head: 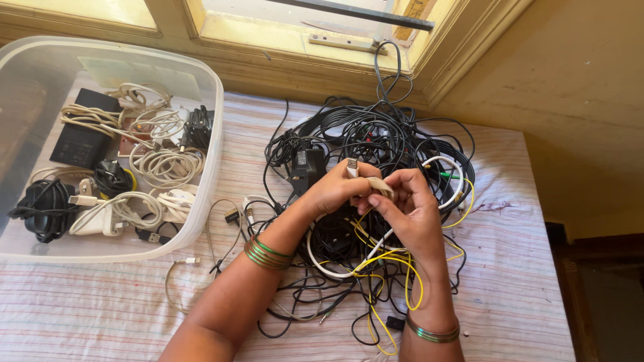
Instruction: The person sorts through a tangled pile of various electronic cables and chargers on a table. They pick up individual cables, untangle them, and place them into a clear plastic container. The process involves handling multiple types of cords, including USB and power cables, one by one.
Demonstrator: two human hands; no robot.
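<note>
My left hand (333, 190) and my right hand (410, 208) meet above a tangled pile of black cables (376, 144) on a striped cloth. Together they pinch a short beige cable with a USB plug (352, 166) sticking up between the fingers. A white cable (451, 164) loops out to the right of my hands. Thin yellow wire (392, 268) trails down below my right wrist. A black power adapter (305, 164) lies just left of my left hand. Both wrists wear green bangles.
A clear plastic tub (213, 134) at the left holds coiled white cables, black chargers and a black box. A loose thin white cable (178, 271) lies in front of it. A wooden window frame (322, 47) runs behind; the table's right edge (547, 221) drops off.
</note>
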